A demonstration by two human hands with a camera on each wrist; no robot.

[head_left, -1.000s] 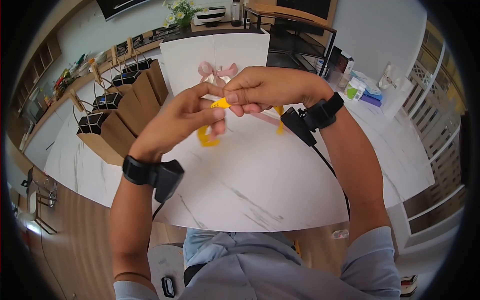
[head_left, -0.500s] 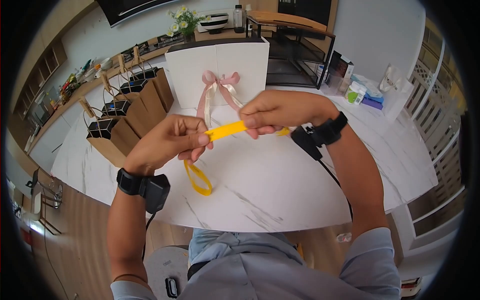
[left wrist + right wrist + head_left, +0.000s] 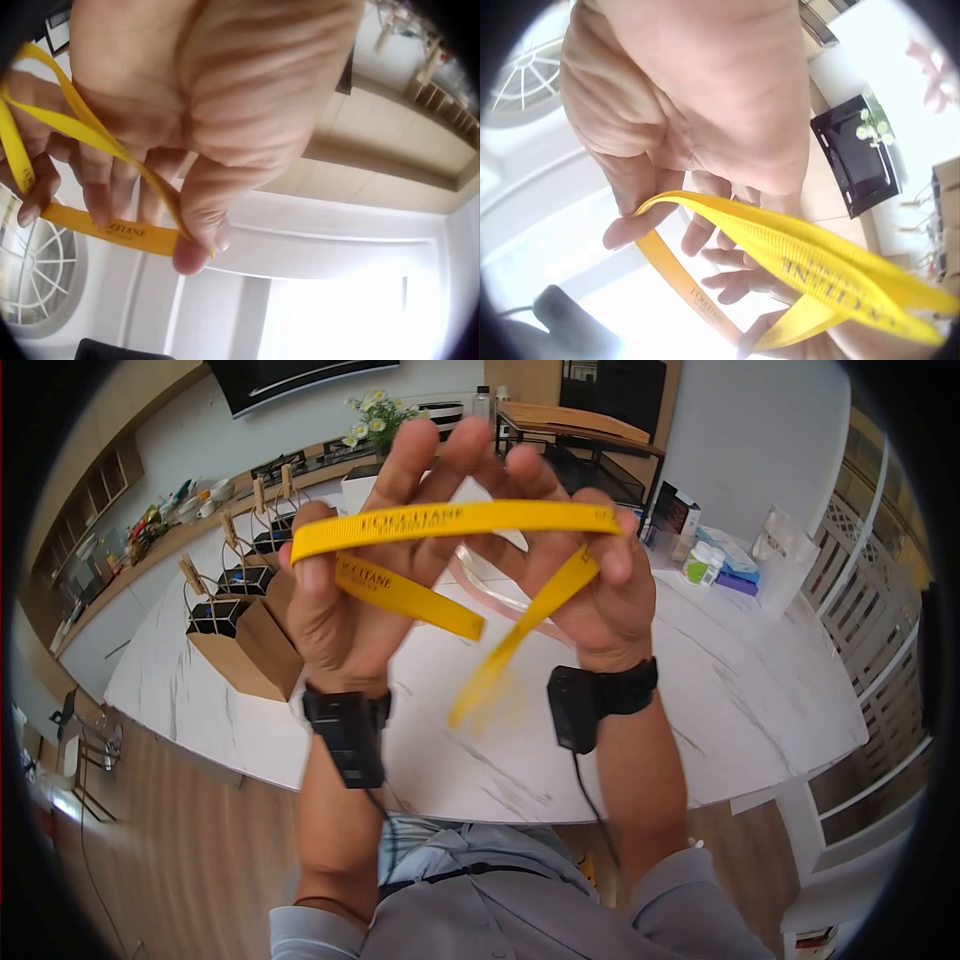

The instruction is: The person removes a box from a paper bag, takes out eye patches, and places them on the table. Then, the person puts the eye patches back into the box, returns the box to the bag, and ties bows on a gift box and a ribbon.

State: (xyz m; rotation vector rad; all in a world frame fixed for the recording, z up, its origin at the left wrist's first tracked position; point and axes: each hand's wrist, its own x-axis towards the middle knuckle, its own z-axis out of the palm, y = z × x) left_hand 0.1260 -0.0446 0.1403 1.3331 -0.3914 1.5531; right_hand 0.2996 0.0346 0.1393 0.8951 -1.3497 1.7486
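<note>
A yellow ribbon point(image 3: 450, 520) with dark printed lettering is stretched between both raised hands, close in front of the head camera. My left hand point(image 3: 365, 600) has its palm turned up and pinches one side of the ribbon at the thumb; the other fingers are spread. On the other side, my right hand point(image 3: 605, 595) pinches the ribbon at its thumb, palm up too. Two loose tails hang below, crossing toward the middle. In the right wrist view the ribbon point(image 3: 780, 247) bends over the thumb, its lettering large and near.
Brown paper bags point(image 3: 245, 650) with clothespins on their handles stand at the left of the marble-patterned table point(image 3: 480, 770). Behind the hands, mostly hidden, is a white box point(image 3: 362, 490) with pink ribbon point(image 3: 475, 582). A white bottle point(image 3: 703, 563) and small packages stand at the right.
Both hands have risen toward the camera and turned from palms down to palms up. The ribbon, earlier a short stretch between the fingertips, now spans a wider gap with tails hanging.
</note>
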